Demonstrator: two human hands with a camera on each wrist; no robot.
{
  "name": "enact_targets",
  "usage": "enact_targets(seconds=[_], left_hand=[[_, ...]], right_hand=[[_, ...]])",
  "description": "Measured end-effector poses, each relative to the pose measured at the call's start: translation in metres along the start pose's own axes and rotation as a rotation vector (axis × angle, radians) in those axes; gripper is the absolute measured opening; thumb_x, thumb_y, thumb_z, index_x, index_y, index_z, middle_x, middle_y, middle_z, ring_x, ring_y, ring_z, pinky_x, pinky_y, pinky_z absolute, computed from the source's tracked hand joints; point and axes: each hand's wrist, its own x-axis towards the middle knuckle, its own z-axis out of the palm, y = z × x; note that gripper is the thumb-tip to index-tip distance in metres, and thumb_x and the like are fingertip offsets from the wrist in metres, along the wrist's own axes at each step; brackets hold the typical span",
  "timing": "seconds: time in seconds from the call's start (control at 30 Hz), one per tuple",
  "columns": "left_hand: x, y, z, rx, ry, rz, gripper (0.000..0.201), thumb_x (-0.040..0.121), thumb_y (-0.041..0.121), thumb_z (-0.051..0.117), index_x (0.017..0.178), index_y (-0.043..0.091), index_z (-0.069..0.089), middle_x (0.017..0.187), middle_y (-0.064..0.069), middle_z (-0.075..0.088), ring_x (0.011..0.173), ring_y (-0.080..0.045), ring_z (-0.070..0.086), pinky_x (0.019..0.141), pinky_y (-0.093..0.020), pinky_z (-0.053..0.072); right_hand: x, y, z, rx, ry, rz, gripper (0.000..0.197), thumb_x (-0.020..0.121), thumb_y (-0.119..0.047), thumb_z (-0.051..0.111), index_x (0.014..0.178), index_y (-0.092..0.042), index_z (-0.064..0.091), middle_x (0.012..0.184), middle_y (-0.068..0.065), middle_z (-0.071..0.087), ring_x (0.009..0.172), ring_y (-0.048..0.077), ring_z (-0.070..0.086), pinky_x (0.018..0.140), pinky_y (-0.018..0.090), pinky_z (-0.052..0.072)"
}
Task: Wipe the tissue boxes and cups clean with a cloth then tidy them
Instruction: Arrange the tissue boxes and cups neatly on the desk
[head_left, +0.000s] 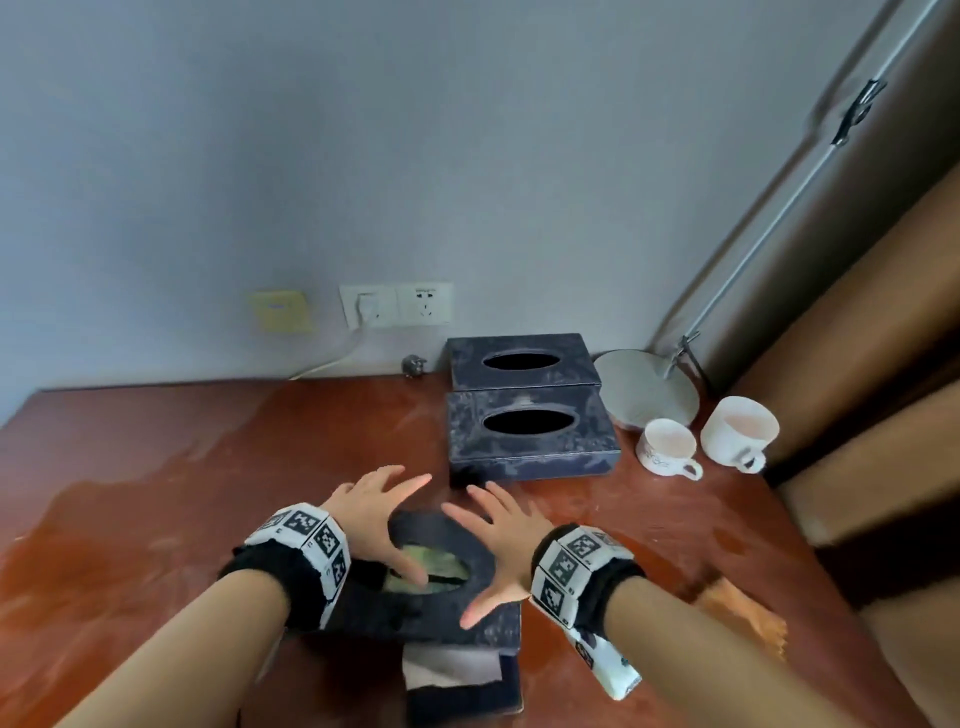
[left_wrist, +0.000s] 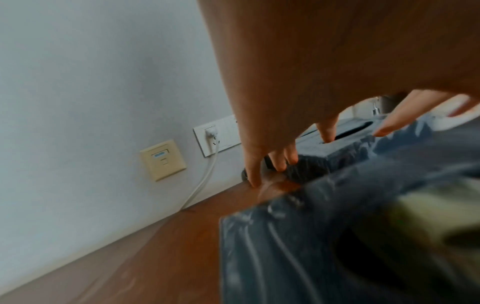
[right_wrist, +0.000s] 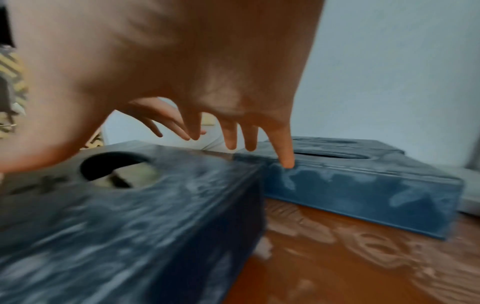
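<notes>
Three dusty dark blue tissue boxes stand on the brown table (head_left: 156, 467). The nearest box (head_left: 447, 535) (left_wrist: 324, 246) (right_wrist: 130, 216) lies under my hands, with something greenish showing in its oval slot. My left hand (head_left: 374, 512) (left_wrist: 285, 102) and right hand (head_left: 498, 540) (right_wrist: 207, 92) hover over it with fingers spread and straight, holding nothing. The middle box (head_left: 530, 436) (right_wrist: 363, 185) sits just beyond my fingertips, the far box (head_left: 519, 361) against the wall. Two white cups, a small one (head_left: 667, 452) and a larger one (head_left: 737, 431), stand at the right.
A grey lamp base (head_left: 644, 389) stands behind the cups. Wall sockets (head_left: 397, 304) with a white cable and a small dark figurine (head_left: 414, 365) are at the back. A white patterned item (head_left: 608, 665) lies by my right forearm. Brown padding (head_left: 857, 364) borders the table's right side.
</notes>
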Motion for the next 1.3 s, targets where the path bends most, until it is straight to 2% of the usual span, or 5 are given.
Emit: enact_targets(seconds=[0.13,0.4,0.6,1.0,1.3], left_hand=[[-0.016,-0.008,0.033,0.235,-0.048,0.002,0.14,0.054,0.068,0.076,0.146,0.029,-0.023,0.157,-0.005,-0.018,0.145,-0.023,-0.018,0.117,-0.053,-0.005],[-0.018,0.015,0.045,0.435,0.032,-0.102,0.14,0.062,0.057,0.078,0.146,0.015,-0.026,0.157,-0.017,-0.009,0.145,-0.034,-0.008,0.109,-0.069,0.003],[-0.019,0.027,0.041,0.511,0.072,-0.123,0.14,0.061,0.056,0.079,0.147,0.011,-0.021,0.156,-0.019,0.0,0.144,-0.035,0.002,0.109,-0.068,0.005],[0.057,0.14,0.005,0.278,0.131,-0.029,0.135,0.062,0.056,0.078,0.149,0.018,-0.019,0.157,-0.015,-0.004,0.145,-0.034,-0.004,0.111,-0.066,0.002],[0.088,0.153,0.005,0.274,0.136,-0.025,0.131,0.064,0.056,0.076,0.15,0.019,-0.015,0.157,-0.014,-0.006,0.145,-0.032,-0.007,0.111,-0.064,-0.001]], right_hand=[[0.015,-0.026,0.014,-0.138,-0.055,0.04,0.129,0.059,-0.068,0.07,0.143,-0.033,-0.022,0.154,0.01,-0.022,0.141,0.032,-0.022,0.108,0.067,-0.007],[0.02,-0.048,0.017,-0.225,-0.036,0.17,0.134,0.06,-0.054,0.078,0.143,-0.028,-0.024,0.154,0.018,-0.012,0.142,0.039,-0.009,0.108,0.067,0.0],[0.015,-0.043,0.018,-0.209,0.002,0.149,0.132,0.061,-0.053,0.079,0.145,-0.026,-0.019,0.154,0.019,-0.01,0.141,0.04,-0.006,0.106,0.069,0.001],[-0.037,0.112,-0.019,-0.276,0.051,0.119,0.133,0.059,-0.047,0.081,0.143,-0.032,-0.022,0.154,0.016,-0.01,0.143,0.035,-0.007,0.113,0.059,-0.002],[-0.023,0.15,-0.015,-0.266,0.055,0.083,0.132,0.06,-0.046,0.081,0.144,-0.03,-0.02,0.154,0.017,-0.007,0.143,0.035,-0.004,0.116,0.05,-0.003]])
